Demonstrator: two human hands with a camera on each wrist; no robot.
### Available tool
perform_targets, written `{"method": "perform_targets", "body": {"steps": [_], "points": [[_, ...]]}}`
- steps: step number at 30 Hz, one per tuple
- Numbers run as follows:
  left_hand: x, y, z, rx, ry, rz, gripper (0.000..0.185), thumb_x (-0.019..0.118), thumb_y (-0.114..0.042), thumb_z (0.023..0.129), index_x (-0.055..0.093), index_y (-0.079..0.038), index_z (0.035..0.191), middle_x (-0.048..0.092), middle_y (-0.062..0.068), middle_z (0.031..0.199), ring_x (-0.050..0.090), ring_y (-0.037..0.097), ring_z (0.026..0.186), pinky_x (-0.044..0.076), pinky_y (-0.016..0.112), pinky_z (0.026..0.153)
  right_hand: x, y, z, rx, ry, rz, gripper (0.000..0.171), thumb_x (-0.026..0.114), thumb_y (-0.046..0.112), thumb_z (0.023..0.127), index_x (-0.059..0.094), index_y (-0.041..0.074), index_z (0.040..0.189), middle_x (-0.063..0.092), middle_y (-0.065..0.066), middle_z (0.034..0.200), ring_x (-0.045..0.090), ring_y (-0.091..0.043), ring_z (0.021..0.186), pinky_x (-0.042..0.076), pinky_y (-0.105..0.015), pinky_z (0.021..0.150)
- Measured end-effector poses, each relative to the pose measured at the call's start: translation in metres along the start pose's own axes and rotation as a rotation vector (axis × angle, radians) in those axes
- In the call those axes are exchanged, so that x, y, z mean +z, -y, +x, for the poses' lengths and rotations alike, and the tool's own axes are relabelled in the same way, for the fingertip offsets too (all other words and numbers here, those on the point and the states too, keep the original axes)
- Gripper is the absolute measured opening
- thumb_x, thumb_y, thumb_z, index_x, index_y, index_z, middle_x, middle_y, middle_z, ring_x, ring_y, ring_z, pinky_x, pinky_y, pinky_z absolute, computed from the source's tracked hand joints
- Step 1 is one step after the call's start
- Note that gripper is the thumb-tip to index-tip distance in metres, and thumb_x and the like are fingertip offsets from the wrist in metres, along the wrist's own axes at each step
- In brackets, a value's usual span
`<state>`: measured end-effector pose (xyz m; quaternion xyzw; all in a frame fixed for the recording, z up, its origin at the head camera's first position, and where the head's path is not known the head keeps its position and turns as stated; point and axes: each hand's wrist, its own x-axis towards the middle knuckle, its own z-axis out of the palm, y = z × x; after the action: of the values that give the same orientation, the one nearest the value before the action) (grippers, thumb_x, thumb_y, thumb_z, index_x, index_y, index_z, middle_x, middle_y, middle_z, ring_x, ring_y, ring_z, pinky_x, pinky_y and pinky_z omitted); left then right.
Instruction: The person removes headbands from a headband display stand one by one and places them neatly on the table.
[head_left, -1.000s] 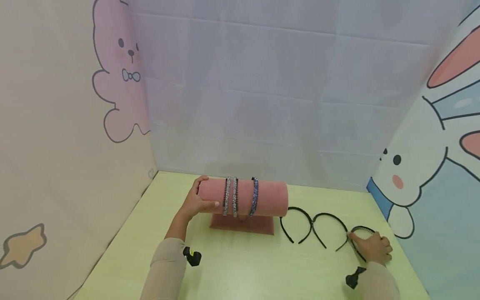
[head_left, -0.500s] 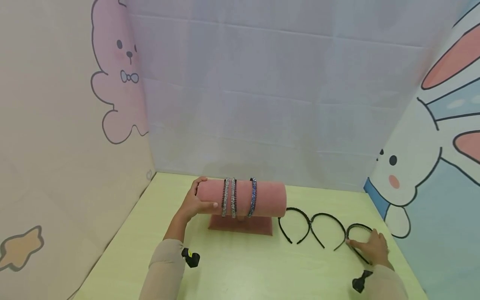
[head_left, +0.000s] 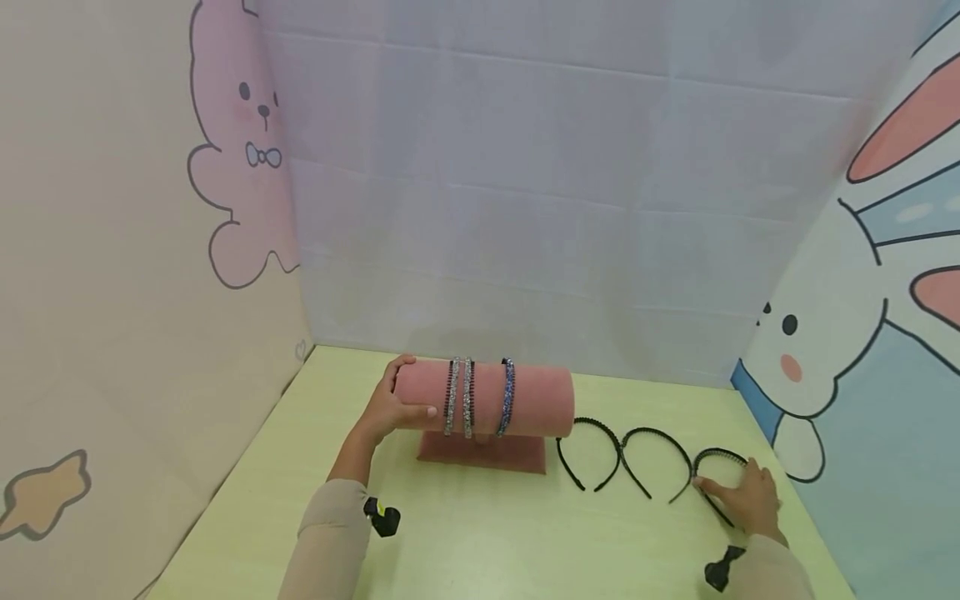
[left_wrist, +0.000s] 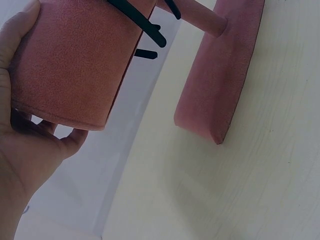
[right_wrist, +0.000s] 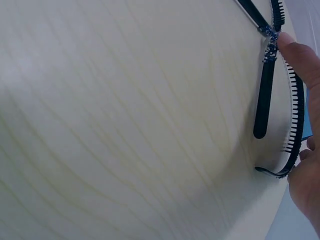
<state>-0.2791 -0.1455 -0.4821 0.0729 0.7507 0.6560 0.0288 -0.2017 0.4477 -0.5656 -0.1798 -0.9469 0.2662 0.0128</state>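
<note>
Rightmost thin black toothed plastic headband (head_left: 718,457) lies flat on the pale green-yellow tabletop (head_left: 480,542), far right, arch toward the back wall, ends pointing at the person. R hand (head_left: 742,496) is right on it: thumb tip touches the near-left leg, the other fingers lie over the right leg. In the right-wrist view a fingertip (right_wrist: 295,50) presses where that band's leg meets the neighbour's tip. Fingers lightly bent, resting on the band; whether it's truly pinched, can't tell.

Key relation: band's open side faces the R hand, which is on it; L hand is well apart, other side of the stand. R is clearly the nearer.

L hand (head_left: 390,404) wraps the left end of the pink velvet cylinder headband stand (head_left: 517,398), thumb at front, fingers round the end; the left-wrist view shows the palm (left_wrist: 30,150) cupping that end. Roll's long axis runs left-right, on a short post over a flat pink base (head_left: 483,454).

Count: 3 black bands on the table, middle one (head_left: 656,450) and left one (head_left: 596,442) touching tip to tip in a row. 3 sparkly bands on the roll: two silver ones (head_left: 459,396) side by side, one blue one (head_left: 507,396) a bit right. 1 stand. 2 hands, beige sleeves, a small black wrist cam on each.

Around: cartoon rabbit panel at right (head_left: 840,350), pink bear panel at left (head_left: 240,167).
</note>
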Motion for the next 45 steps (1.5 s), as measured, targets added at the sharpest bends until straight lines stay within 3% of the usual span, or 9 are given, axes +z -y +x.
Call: {"method": "perform_targets", "body": {"steps": [9, 17, 24, 32, 40, 45], "points": [[0.001, 0.009, 0.003, 0.076, 0.0, -0.029, 0.099, 0.089, -0.01, 0.058, 0.032, -0.024, 0.139, 0.043, 0.009, 0.129, 0.052, 0.034, 0.104, 0.048, 0.043, 0.078, 0.0, 0.002, -0.005, -0.01, -0.092, 0.113, 0.111, 0.074, 0.038, 0.076, 0.001, -0.016, 0.14, 0.008, -0.045, 0.137, 0.01, -0.057, 0.126, 0.012, -0.065, 0.099], [0.0, 0.008, 0.002, 0.042, -0.002, -0.021, 0.1, 0.089, -0.008, 0.059, 0.031, -0.025, 0.139, 0.042, 0.008, 0.131, 0.051, 0.033, 0.104, 0.047, 0.042, 0.079, 0.008, 0.012, -0.021, -0.078, -0.137, 0.205, 0.103, 0.074, 0.031, 0.077, 0.007, -0.016, 0.14, 0.016, -0.043, 0.137, 0.013, -0.054, 0.128, 0.013, -0.058, 0.103], [-0.001, 0.006, 0.003, 0.029, 0.012, -0.018, 0.102, 0.087, -0.004, 0.061, 0.028, -0.018, 0.142, 0.039, 0.013, 0.134, 0.05, 0.036, 0.105, 0.047, 0.043, 0.08, 0.007, 0.034, -0.034, -0.114, -0.107, 0.296, 0.099, 0.068, 0.035, 0.083, 0.003, -0.009, 0.144, 0.009, -0.038, 0.142, 0.008, -0.052, 0.13, 0.011, -0.061, 0.101], [0.001, 0.007, 0.002, 0.036, -0.006, -0.018, 0.102, 0.089, -0.009, 0.058, 0.03, -0.022, 0.141, 0.041, 0.008, 0.131, 0.051, 0.034, 0.104, 0.047, 0.042, 0.079, 0.003, 0.052, -0.042, -0.094, -0.08, 0.363, 0.098, 0.066, 0.039, 0.085, 0.001, 0.0, 0.147, 0.005, -0.034, 0.146, 0.008, -0.052, 0.13, 0.014, -0.064, 0.098], [0.001, 0.009, 0.001, 0.054, -0.012, -0.014, 0.098, 0.09, -0.012, 0.058, 0.034, -0.029, 0.136, 0.043, 0.006, 0.129, 0.051, 0.034, 0.104, 0.048, 0.044, 0.078, -0.004, 0.077, -0.05, -0.141, -0.055, 0.392, 0.093, 0.066, 0.036, 0.085, 0.008, -0.001, 0.147, 0.009, -0.034, 0.145, 0.011, -0.052, 0.129, 0.017, -0.065, 0.097], [0.001, 0.007, 0.001, 0.054, -0.012, -0.013, 0.1, 0.09, -0.011, 0.058, 0.032, -0.027, 0.138, 0.044, 0.006, 0.128, 0.051, 0.034, 0.104, 0.048, 0.044, 0.078, -0.004, 0.092, -0.053, -0.175, -0.051, 0.405, 0.091, 0.067, 0.036, 0.085, 0.011, 0.0, 0.147, 0.011, -0.034, 0.144, 0.013, -0.052, 0.129, 0.017, -0.066, 0.096]]}}
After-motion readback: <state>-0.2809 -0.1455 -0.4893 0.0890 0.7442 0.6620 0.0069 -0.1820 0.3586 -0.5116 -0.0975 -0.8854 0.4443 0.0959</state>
